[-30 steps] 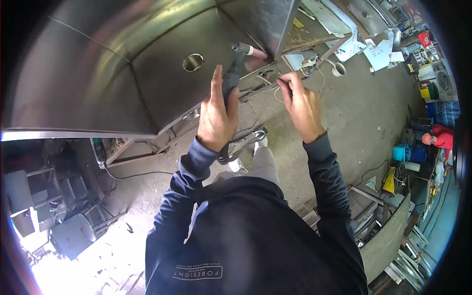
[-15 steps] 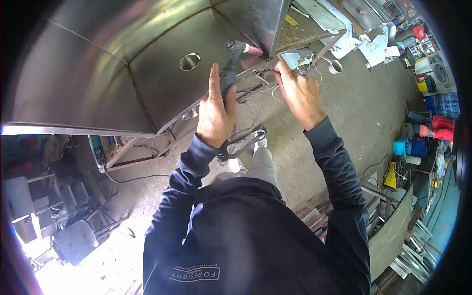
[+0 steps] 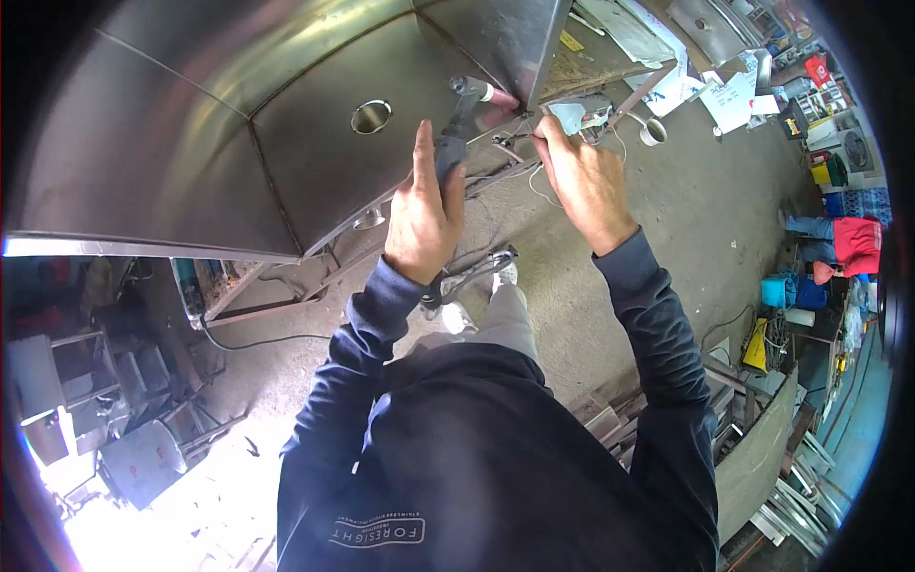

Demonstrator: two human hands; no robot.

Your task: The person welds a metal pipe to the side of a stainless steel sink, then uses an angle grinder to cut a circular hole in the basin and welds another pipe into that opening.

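My left hand [image 3: 419, 229] grips the dark handle of a TIG welding torch [image 3: 452, 148], held between thumb and fingers with the index finger stretched along it. The torch's pink nozzle [image 3: 499, 97] points at the front right corner of a stainless steel sink [image 3: 286, 181]. My right hand [image 3: 586, 186] is closed in a pinch just right of that corner. Whatever lies between its fingertips is too thin or hidden to make out. A round drain hole [image 3: 371, 117] shows in the sink's bottom.
Under the sink runs a rusty metal frame [image 3: 243, 291]. A cup [image 3: 652, 132] and a white cable lie right of my right hand. An angle grinder [image 3: 188, 291] hangs at left with its cord on the floor. A person in red [image 3: 856, 246] is at far right.
Both hands and the torch keep nearly the same pose, with a slight shift in view. At far right, the person in red has come further into view.
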